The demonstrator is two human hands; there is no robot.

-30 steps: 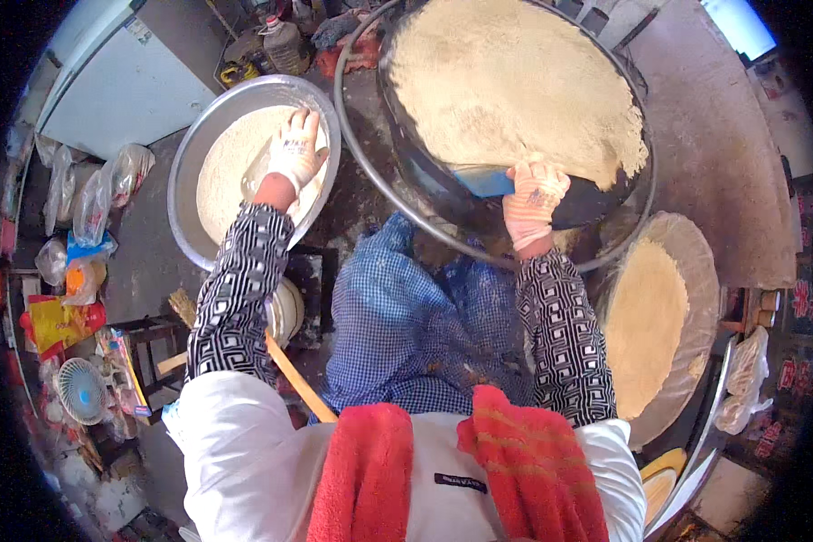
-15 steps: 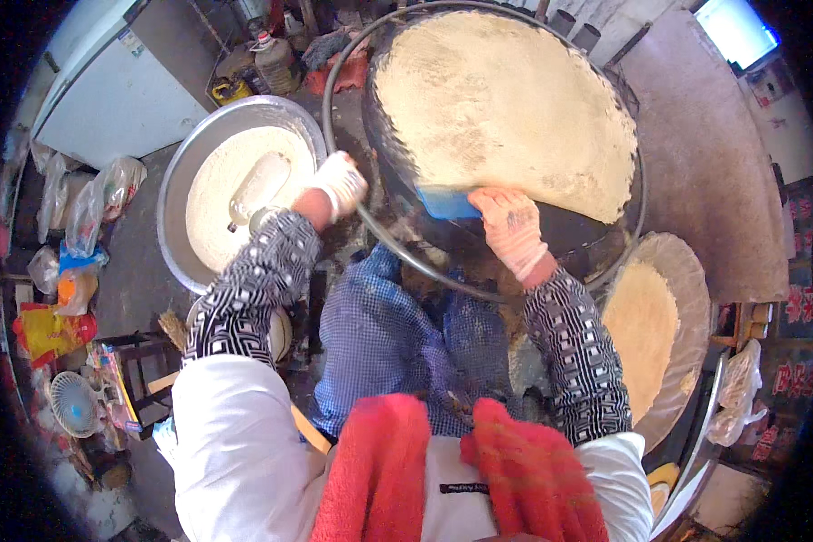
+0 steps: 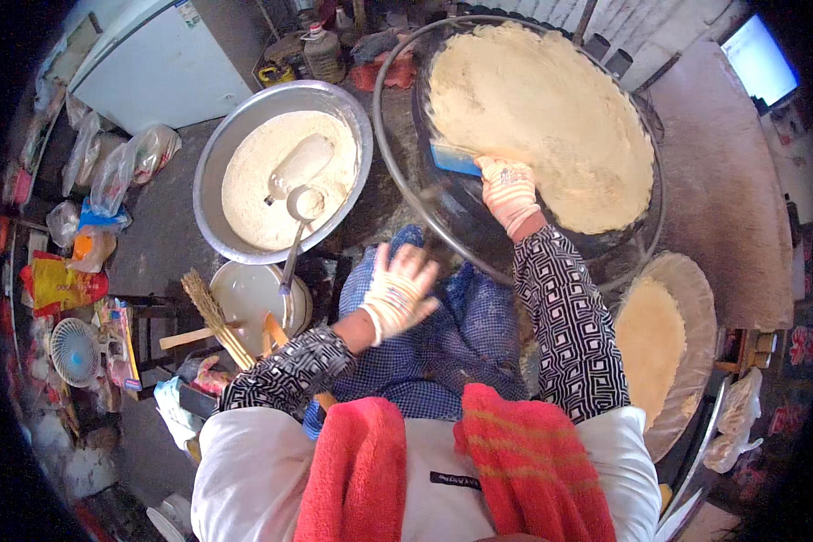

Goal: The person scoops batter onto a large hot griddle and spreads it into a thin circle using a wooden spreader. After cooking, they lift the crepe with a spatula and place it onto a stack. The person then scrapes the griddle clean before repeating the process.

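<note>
A large thin pale pancake (image 3: 542,117) covers a round dark griddle (image 3: 461,226) ahead of me. My right hand (image 3: 508,191), in a white knit glove, grips a blue scraper (image 3: 454,160) laid against the pancake's near left edge. My left hand (image 3: 397,291), gloved too, hovers over my blue checked lap with fingers spread and nothing in it. To the left stands a big metal basin of pale batter (image 3: 285,176) with a ladle (image 3: 300,210) resting in it.
A stack of finished pancakes (image 3: 649,339) lies on a round tray at my right. A small white pot (image 3: 248,294), a straw brush (image 3: 212,316) and wooden sticks sit below the basin. Bags, a small fan (image 3: 72,350) and a white cabinet (image 3: 154,63) crowd the left.
My left hand has left the batter basin and drawn back over my lap. My right hand has slid the blue scraper along the pancake's near edge.
</note>
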